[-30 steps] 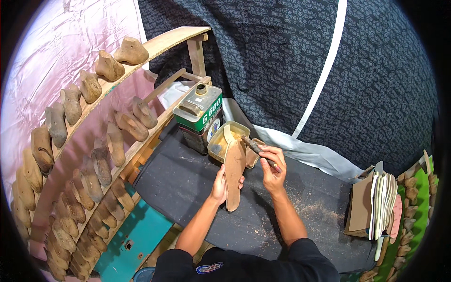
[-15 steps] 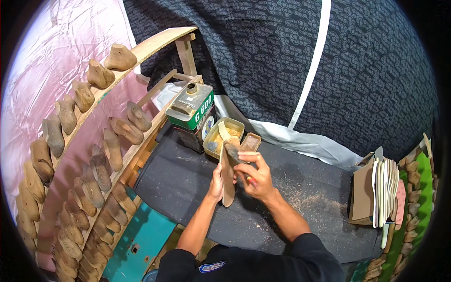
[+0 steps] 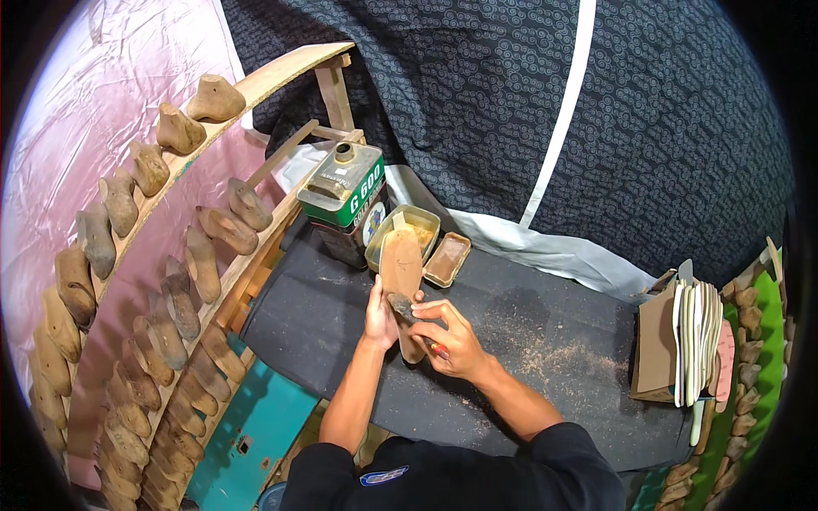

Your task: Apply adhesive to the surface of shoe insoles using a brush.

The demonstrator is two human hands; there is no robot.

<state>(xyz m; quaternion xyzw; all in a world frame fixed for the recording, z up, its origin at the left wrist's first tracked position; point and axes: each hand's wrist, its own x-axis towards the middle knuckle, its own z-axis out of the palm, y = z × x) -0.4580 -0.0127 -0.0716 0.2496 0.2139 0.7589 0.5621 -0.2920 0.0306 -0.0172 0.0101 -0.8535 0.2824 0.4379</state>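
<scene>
A brown, foot-shaped shoe last (image 3: 400, 262) with a dark patch near its middle stands over the bench, its wide flat face turned up. My left hand (image 3: 381, 317) is closed around its left side. My right hand (image 3: 452, 341) is closed at its right edge, thumb and fingertips pinched near the dark patch. A slim tool with a red end (image 3: 439, 350) is tucked in the right palm; its other end is hidden. Just beyond the last sits a pale tub (image 3: 433, 223) of yellowish paste with a flat stick (image 3: 399, 219) in it, partly covered by the last.
Right of the tub lies a small rectangular container (image 3: 447, 259). A green metal can (image 3: 341, 198) stands behind at left. Racks of wooden shoe lasts (image 3: 201, 266) line the left. A cardboard box (image 3: 658, 349) with pale sole-shaped sheets (image 3: 697, 341) stands right. Shavings (image 3: 571, 353) litter the dark bench cover.
The shoe last has turned from nearly edge-on to show its broad face. My right hand has moved slightly down and left along it.
</scene>
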